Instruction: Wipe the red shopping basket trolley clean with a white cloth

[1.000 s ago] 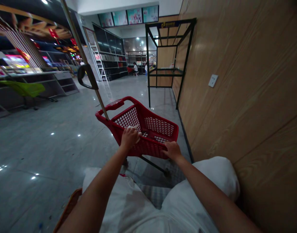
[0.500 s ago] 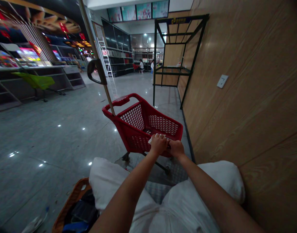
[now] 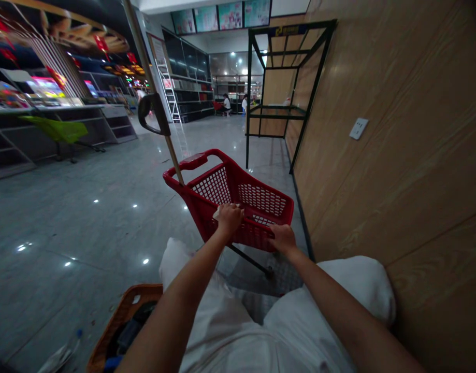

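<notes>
A red plastic shopping cart (image 3: 253, 237) with lattice sides stands right in front of my knees. My left hand (image 3: 230, 219) presses a white cloth or wipe (image 3: 217, 213) onto the cart's near rim, with the fingers curled over it. Farther right along the same rim, my right hand (image 3: 283, 237) has its fingers wrapped around the edge. A pole with a dark grip (image 3: 156, 115) rises at the cart's handle end.
An orange basket (image 3: 101, 336) with dark and blue items sits at my lower left. Wooden wall panelling (image 3: 401, 155) runs along the right. Ahead are a black metal frame (image 3: 247, 103) and a ladder (image 3: 171, 96). A green cart (image 3: 62, 129) stands at the left counter.
My left hand has slid left along the rim with the white cloth, away from my right hand. My right hand stays at the rim. My left knee has shifted inward.
</notes>
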A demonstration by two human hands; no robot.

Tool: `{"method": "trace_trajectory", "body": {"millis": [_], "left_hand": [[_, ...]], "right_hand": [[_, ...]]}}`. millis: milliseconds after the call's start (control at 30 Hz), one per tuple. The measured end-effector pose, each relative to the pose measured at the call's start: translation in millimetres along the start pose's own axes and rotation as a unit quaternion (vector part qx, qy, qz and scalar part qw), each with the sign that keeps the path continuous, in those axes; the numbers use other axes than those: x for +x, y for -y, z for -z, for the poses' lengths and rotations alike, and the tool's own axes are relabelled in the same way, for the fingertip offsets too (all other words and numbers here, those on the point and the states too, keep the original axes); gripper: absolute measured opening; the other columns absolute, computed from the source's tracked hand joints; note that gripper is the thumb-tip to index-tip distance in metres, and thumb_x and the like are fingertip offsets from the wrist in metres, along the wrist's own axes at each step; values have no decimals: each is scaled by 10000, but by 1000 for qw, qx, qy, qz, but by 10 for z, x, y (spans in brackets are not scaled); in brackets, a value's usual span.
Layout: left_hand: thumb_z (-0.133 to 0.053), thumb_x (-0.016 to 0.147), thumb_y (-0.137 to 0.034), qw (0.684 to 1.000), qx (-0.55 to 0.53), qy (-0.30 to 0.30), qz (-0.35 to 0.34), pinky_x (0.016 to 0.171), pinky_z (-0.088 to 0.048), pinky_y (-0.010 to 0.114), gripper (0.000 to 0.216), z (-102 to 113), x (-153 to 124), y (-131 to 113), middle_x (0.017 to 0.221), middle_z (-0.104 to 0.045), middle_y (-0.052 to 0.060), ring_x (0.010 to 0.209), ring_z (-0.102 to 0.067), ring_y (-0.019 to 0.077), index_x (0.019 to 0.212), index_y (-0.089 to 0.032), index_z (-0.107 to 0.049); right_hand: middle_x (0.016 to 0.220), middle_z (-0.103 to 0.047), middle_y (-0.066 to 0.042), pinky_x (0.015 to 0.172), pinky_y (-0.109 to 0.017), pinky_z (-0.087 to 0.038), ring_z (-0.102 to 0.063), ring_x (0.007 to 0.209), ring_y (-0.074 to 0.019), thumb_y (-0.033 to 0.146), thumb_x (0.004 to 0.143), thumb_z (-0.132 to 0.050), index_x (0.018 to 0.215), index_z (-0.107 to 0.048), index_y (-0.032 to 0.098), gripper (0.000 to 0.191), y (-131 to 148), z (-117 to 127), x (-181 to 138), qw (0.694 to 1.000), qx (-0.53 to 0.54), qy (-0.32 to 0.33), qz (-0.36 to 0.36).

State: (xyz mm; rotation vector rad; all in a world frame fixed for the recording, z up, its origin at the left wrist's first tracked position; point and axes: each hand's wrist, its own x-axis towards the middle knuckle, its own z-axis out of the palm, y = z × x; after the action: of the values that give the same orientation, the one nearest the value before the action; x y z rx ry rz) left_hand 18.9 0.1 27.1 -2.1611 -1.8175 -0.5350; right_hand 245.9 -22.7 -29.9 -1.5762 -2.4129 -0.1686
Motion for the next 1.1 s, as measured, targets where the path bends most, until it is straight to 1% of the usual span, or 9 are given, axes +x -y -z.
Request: {"method": "trace_trajectory", "body": {"millis": [167,300,400,500,600,700,800,1000,1100], "left_hand": [[-379,922,-367,998,-49,-32,-9,825,-335,445,363,-237,-277,-946,913,-643,107,928,-511,259,802,-178,-665],[-396,918,-340,995,-63,-19,-69,824,-343,442,306,-264,-327,-1080,963,-630,110,958,-508,265,843,-196,-655],[-410,918,-369,987,-45,13,-151,790,-362,394,290,-159,-231,-644,956,-633,100,932,-525,239,874,-206,-647],[-428,912,-368,995,-5,25,-100,792,-374,383,285,90,-97,111,922,-637,101,891,-541,229,858,-197,-649],[-460,894,-342,997,17,-14,-70,887,-359,414,228,371,-18,818,979,-634,93,965,-524,239,869,-216,-649],[-454,896,-332,997,25,-59,-32,1006,-276,465,227,470,-29,1073,1050,-624,95,1106,-464,264,864,-220,-648],[-451,892,-303,996,15,-82,21,1029,-223,529,226,298,-111,729,1146,-600,110,1172,-420,298,869,-206,-654],[-460,886,-296,996,-70,-57,-11,974,-287,525,209,-261,-308,-778,1056,-642,77,1084,-483,284,839,-235,-654],[-467,881,-277,995,-81,-33,-55,930,-329,520,181,-321,-344,-1076,1047,-643,74,1053,-501,283,867,-252,-645]], "right_hand": [[823,-709,-63,662,-281,-343,-627,740,-190,387,807,-564,851,-655,192,220,14,38,8,1000,9,-2,-10],[807,-709,-65,659,-282,-336,-630,737,-188,360,848,-509,836,-657,194,223,-64,13,21,999,27,-14,17],[853,-703,-55,685,-279,-343,-625,787,-196,414,788,-595,886,-645,196,244,-149,-7,37,999,26,-6,44],[863,-694,-46,714,-281,-350,-614,806,-197,390,754,-636,882,-634,194,234,-190,-12,49,999,8,5,39],[888,-689,-43,729,-280,-354,-609,819,-191,352,752,-633,883,-630,199,201,-163,-5,46,999,5,14,36],[875,-688,-40,727,-283,-359,-610,817,-193,341,741,-633,865,-633,201,187,-103,15,38,1000,4,15,25],[870,-691,-37,719,-277,-360,-615,816,-192,333,731,-637,861,-636,203,183,-63,43,45,1000,4,13,17],[844,-709,-45,672,-263,-359,-631,765,-180,352,783,-585,875,-654,207,185,-52,70,83,1000,19,11,13],[835,-715,-55,665,-263,-361,-633,744,-176,328,826,-531,857,-668,213,182,-65,84,80,1000,26,7,6]]}}
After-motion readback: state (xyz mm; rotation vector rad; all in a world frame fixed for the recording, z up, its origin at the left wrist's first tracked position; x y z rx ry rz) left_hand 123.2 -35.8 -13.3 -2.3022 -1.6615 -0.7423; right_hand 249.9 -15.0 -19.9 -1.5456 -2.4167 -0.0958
